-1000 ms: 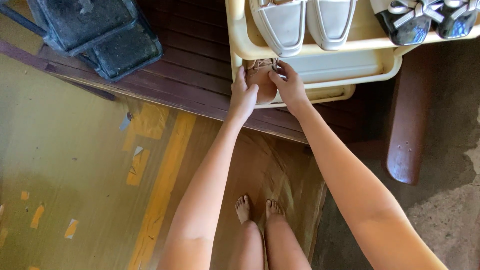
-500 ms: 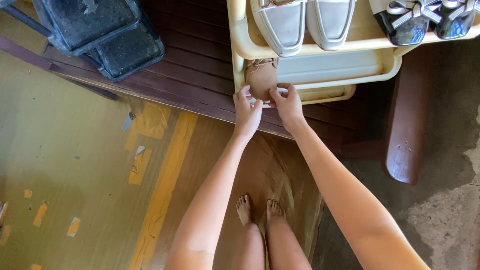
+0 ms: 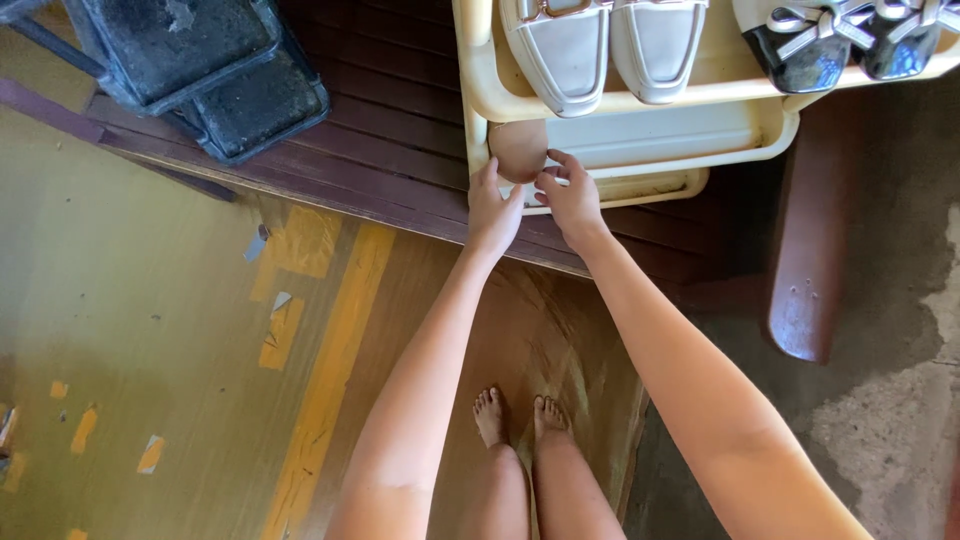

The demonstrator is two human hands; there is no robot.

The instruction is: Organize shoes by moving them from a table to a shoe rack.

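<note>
The left hand (image 3: 492, 205) has its fingers bent up against the left side of a tan shoe (image 3: 518, 150), touching it near the round end. The right hand (image 3: 570, 195) is just beside it, with its thumb and fingers spread loose at the right side of the same shoe; I cannot tell if they press on it or only brush it. Neither hand is closed around the shoe. The shoe lies straight ahead of both hands, just past the fingertips, on the middle shelf of a cream plastic shoe rack (image 3: 690, 135). Its long side points away from the person, into the rack, and only its round end sticks out. Both hands are about as near. White shoes (image 3: 600, 50) sit on the shelf above.
</note>
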